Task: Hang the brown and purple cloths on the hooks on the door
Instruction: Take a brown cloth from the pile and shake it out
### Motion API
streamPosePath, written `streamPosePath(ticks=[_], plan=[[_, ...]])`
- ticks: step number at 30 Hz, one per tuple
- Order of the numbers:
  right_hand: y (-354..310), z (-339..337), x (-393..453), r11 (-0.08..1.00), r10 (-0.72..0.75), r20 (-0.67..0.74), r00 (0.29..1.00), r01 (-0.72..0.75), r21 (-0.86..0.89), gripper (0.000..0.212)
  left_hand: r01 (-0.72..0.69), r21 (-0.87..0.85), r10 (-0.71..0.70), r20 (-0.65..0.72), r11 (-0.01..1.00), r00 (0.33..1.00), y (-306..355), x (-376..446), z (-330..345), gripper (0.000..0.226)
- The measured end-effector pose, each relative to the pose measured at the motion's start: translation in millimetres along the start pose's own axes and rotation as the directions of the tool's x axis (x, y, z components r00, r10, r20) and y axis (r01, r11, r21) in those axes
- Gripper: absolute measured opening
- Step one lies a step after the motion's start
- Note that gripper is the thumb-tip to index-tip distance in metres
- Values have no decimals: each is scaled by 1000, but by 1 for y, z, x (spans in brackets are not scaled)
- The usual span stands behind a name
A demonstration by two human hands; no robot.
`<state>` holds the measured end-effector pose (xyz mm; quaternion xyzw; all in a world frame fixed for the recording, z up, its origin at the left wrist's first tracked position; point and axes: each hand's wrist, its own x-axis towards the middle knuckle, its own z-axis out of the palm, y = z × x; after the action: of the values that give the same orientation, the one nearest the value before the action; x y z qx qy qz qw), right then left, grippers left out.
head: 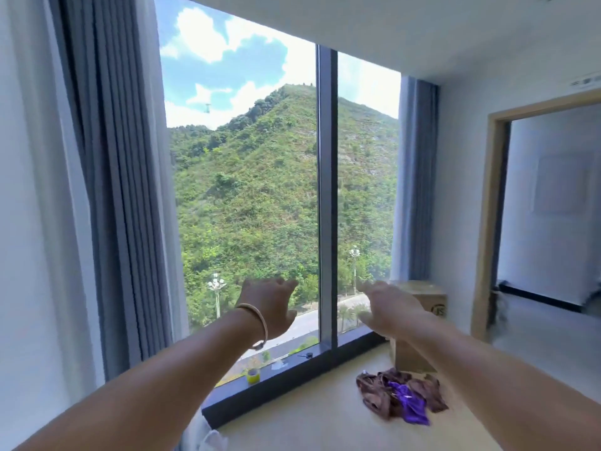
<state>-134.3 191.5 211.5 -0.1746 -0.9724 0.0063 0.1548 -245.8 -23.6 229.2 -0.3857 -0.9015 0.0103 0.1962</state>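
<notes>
A crumpled brown cloth point(374, 397) lies on the pale floor at the lower right, near the window. A smaller purple cloth point(410, 405) lies on top of it. Both my arms are stretched forward at about chest height, above the cloths and apart from them. My left hand point(270, 305) is open with its fingers spread and holds nothing; a bangle sits on its wrist. My right hand point(388, 309) is open too, fingers extended and slightly blurred, holding nothing. No door hooks are in view.
A tall window point(327, 190) with a dark sill fills the middle, with grey curtains point(120, 190) on both sides. A cardboard box point(422, 301) stands by the right curtain. A roll of yellow-green tape point(253, 375) sits on the sill. A wood-framed doorway point(487, 222) opens at the right.
</notes>
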Motion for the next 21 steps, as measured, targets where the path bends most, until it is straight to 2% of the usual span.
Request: streamPosePath(ticks=[6,10,15,21], plan=[[128,-8,-41,974,222,2,975,-222,-34,55,-171,-80,171,-17,982,985,116,60,11,61],[197,-18,-77,937,344,3,939,-343,-72,58,-300,-113,296,-48,947,954,193,90,14,58],[268,-29,-122,859,508,33,861,-504,-93,59,-455,-161,448,-83,876,890,280,113,18,58],[330,-35,-163,761,644,68,762,-630,-157,57,-582,-194,570,-118,789,813,360,138,23,53]])
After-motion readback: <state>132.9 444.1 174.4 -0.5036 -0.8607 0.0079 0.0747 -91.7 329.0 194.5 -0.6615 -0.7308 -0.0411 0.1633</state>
